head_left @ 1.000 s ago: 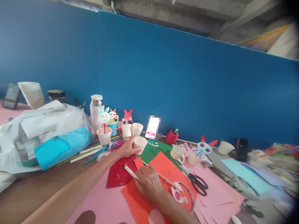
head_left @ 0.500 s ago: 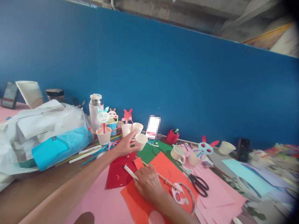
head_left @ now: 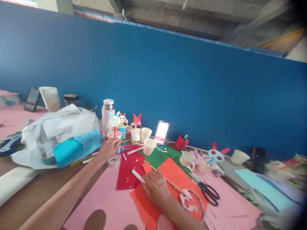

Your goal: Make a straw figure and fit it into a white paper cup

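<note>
My left hand (head_left: 109, 149) is at a white paper cup (head_left: 114, 134) that bears a rabbit figure (head_left: 114, 121) with green-edged ears. Its fingers are drawn together; anything between them is hidden. Over the orange paper (head_left: 176, 169) rests my right hand (head_left: 156, 187), fingers curled round a white marker (head_left: 137, 175) that sticks out to the left. Beside it lie a thin stick (head_left: 169, 182) and a round paper face (head_left: 187, 200). Dark red paper (head_left: 126, 174) with small cut-outs spreads between the two hands.
Black-handled scissors (head_left: 209, 193) lie right of the orange paper. Several paper cups, including a near one (head_left: 149, 147), stand towards the blue partition (head_left: 192, 80). A filled plastic bag (head_left: 59, 137) sits at left, a flask (head_left: 108, 113) behind. A tape roll (head_left: 113, 160) lies below my left hand.
My left hand has moved left, away from the empty paper cup, to the rabbit cup, and its fingers have closed. My right hand stays on the orange paper. The view has shifted slightly left.
</note>
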### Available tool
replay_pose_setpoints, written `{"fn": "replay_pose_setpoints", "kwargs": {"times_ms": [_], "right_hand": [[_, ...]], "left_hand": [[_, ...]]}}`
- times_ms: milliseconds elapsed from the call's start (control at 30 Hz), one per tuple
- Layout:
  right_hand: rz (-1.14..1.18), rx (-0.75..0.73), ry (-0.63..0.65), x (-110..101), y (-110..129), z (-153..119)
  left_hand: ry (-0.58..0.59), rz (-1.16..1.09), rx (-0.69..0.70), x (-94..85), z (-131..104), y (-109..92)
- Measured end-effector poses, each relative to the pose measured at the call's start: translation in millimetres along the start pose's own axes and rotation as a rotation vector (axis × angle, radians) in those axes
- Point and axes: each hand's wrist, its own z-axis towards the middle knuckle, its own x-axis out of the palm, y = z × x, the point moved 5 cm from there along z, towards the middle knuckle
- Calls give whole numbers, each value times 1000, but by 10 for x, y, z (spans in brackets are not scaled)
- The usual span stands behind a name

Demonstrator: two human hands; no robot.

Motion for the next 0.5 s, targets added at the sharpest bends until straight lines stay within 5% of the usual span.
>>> {"fn": "replay_pose_setpoints", "kwargs": {"times_ms": [200,500], "right_hand": [[-12,0,6,-5,-4,-2],[-15,-13,-6,-31,2,9]], "left_hand": [[63,117,-59,-59,-86,286],[229,213,38,57,-171,158]]}}
